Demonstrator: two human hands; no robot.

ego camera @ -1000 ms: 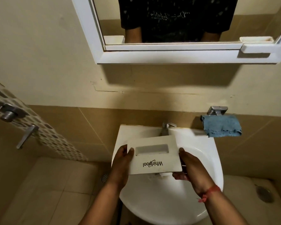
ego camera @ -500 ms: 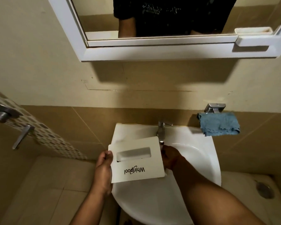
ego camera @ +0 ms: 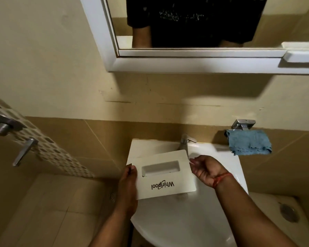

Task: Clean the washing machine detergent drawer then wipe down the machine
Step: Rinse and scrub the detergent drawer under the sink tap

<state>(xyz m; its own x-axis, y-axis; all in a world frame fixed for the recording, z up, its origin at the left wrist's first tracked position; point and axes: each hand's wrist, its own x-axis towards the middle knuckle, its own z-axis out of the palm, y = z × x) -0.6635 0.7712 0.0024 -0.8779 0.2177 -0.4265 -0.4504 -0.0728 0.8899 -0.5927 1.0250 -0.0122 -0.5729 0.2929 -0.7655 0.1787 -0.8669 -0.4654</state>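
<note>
You hold the white detergent drawer (ego camera: 165, 174) over the white sink (ego camera: 185, 225), its front panel facing you with the brand lettering upside down and the recessed pull slot above it; the panel tilts, its right end higher than its left. Your left hand (ego camera: 128, 186) grips the drawer's left edge, thumb on the front face near the slot and the other fingers hidden behind the panel. Your right hand (ego camera: 204, 171) sits just beside the drawer's upper right corner, fingers loosely curled with nothing in them; whether the fingertips touch the panel's edge you cannot tell from here; a red thread (ego camera: 221, 179) circles that wrist. The metal tap (ego camera: 185, 141) stands at the back of the sink, just behind the drawer's top right corner. A blue cloth (ego camera: 249, 142) hangs from a metal fitting (ego camera: 243, 124) on the tiled wall to the right of the sink, well apart from both hands. A white-framed mirror (ego camera: 194, 64) hangs above; a lever handle (ego camera: 24, 151) sticks out from the patterned tiles at the left.
</note>
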